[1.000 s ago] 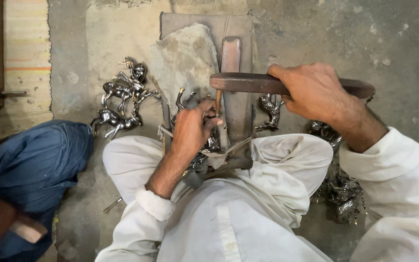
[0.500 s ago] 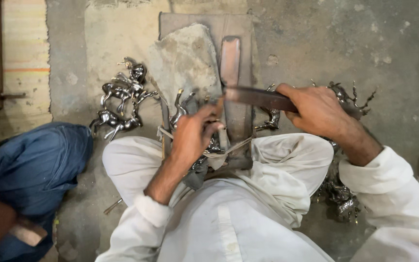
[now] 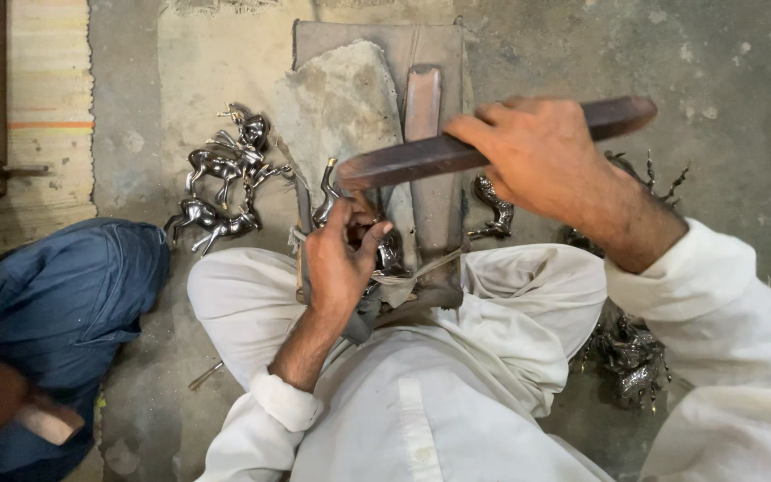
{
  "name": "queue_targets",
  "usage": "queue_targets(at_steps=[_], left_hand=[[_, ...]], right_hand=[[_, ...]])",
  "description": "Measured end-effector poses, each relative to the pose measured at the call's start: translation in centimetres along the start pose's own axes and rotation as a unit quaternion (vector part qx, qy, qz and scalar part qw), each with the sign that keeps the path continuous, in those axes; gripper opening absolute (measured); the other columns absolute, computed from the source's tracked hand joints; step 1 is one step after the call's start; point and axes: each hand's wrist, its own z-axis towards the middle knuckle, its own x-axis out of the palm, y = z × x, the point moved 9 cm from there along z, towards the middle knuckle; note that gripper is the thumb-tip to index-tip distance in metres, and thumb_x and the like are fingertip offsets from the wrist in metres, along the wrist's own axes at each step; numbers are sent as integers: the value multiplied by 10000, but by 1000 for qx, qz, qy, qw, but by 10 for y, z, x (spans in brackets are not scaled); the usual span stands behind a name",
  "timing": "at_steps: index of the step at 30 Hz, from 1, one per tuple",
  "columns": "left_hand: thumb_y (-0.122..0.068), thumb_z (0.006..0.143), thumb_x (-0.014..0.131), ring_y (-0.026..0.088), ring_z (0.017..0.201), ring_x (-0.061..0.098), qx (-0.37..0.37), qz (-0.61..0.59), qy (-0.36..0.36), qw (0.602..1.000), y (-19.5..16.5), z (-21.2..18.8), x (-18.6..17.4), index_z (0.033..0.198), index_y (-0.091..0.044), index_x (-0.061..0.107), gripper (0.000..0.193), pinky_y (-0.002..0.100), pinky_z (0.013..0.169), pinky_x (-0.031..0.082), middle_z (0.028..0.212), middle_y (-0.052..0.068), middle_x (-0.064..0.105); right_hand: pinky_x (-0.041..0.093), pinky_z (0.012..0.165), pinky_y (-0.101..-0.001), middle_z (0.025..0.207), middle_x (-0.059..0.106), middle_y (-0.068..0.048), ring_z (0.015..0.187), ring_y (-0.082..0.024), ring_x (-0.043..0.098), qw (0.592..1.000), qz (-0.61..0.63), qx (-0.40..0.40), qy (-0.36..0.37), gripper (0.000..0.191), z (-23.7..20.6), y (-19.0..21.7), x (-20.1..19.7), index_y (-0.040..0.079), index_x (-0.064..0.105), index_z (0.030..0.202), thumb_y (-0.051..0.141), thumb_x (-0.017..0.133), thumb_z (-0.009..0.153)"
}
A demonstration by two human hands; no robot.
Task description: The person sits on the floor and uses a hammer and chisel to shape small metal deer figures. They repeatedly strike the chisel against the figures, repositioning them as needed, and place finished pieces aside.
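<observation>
My right hand (image 3: pixel 546 156) grips a long dark metal file (image 3: pixel 421 161) near its middle, and the file lies crosswise over the work. My left hand (image 3: pixel 341 259) pinches a small shiny metal deer figurine (image 3: pixel 327 201) against a wooden block (image 3: pixel 426 170) that sits on a cloth-covered board (image 3: pixel 350 89) between my knees. The file's left end hovers just above the figurine and my left fingers. Most of the figurine is hidden by my hand.
Several finished metal deer figurines (image 3: pixel 220 187) lie on the concrete floor to the left. More figurines (image 3: pixel 626 353) are piled at my right knee, and one (image 3: pixel 493 210) stands right of the block. A person in blue trousers (image 3: pixel 55 303) sits at left beside a striped mat (image 3: pixel 46 107).
My right hand has drawn the file back to the right and raised it after a stroke to the left. My left hand has stayed on the figurine.
</observation>
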Motion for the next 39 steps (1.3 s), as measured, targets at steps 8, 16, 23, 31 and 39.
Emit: queue_targets(at_steps=[8,16,23,31,39], left_hand=[[-67,842,849,121,673,725,-46,-44,-12,998,0,-3,-6,953,15,564,318,275,612,570,779,91,719],[-80,858,847,113,670,720,-16,-52,-22,998,-6,-6,-6,935,4,567,302,265,618,567,780,83,719],[-82,848,842,122,659,705,-33,-65,-14,997,-1,-5,-4,945,-7,585,284,270,592,548,772,88,733],[-168,869,846,150,652,729,-18,-20,-18,999,-1,-7,-4,955,-12,582,319,291,581,539,785,90,750],[-144,867,837,192,677,757,-24,-20,36,999,0,-2,10,968,-12,604,286,324,613,560,830,124,769]], right_hand=[[549,594,-448,876,718,-90,776,-327,725,998,-46,-24,-18,407,41,17,-18,118,647,1141,90,729,743],[546,603,-436,868,722,-80,786,-306,734,995,-61,-68,-32,329,40,32,-29,118,657,1083,84,729,764],[547,612,-445,865,725,-85,796,-322,737,996,-85,-30,20,424,37,18,-21,132,628,1200,90,736,792],[523,663,-494,948,713,-74,859,-362,716,995,31,-46,-79,509,28,13,-42,135,617,1257,100,772,773],[541,602,-479,895,731,-109,750,-369,714,999,-22,-19,45,497,19,6,-16,125,633,1150,132,792,679]])
